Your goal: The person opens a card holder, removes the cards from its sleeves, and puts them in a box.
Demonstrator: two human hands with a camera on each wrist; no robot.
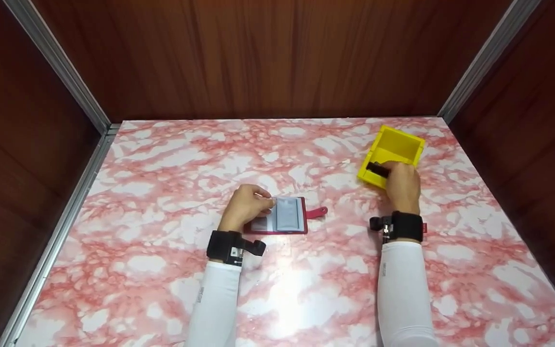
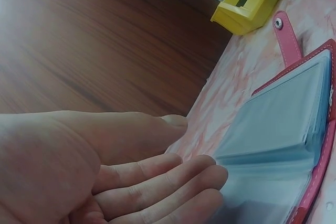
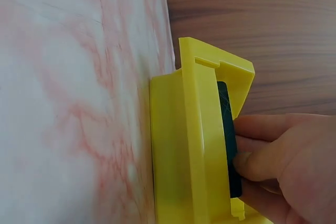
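A card holder point(image 1: 288, 217) with a red cover and clear plastic sleeves point(image 2: 273, 114) lies spread on the table, its pink snap strap point(image 1: 317, 212) pointing right. My left hand point(image 1: 248, 205) hovers over its left side, thumb apart from the loosely bent fingers and nothing between them; it hides part of the left page. My right hand point(image 1: 403, 185) is at the near end of a yellow bin point(image 1: 395, 137). Between thumb and fingers it pinches a thin dark card point(image 3: 229, 145), which is partly inside the bin behind its wall in the right wrist view.
The table point(image 1: 162, 217) has a red and white marbled top. Brown wood-grain panels point(image 1: 277, 58) close it in at the back and both sides, with metal strips point(image 1: 60, 62) along the corners. The yellow bin stands at the back right.
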